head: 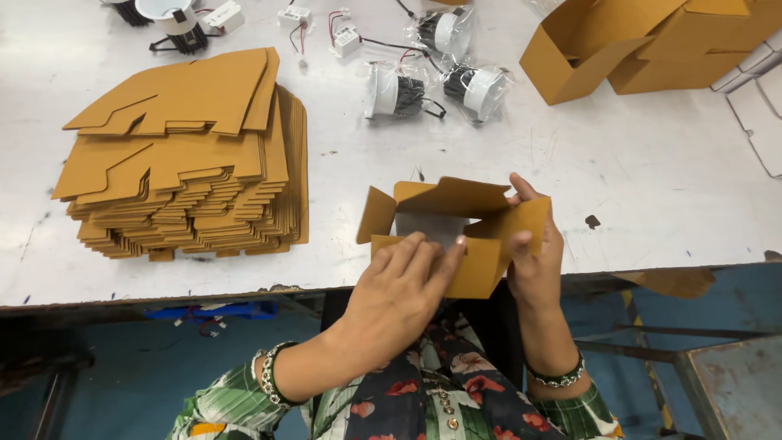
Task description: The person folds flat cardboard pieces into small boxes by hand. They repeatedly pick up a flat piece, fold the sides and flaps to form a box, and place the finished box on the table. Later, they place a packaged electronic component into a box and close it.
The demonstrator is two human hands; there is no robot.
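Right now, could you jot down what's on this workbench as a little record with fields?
Left hand: left hand pressing a side of the half-folded brown cardboard box
Right hand: right hand gripping the box's right flap
Beside, left: stack of flat box blanks
Behind: bagged round light fittings with wires
Far right: folded open boxes
Surface: white worktable, scuffed
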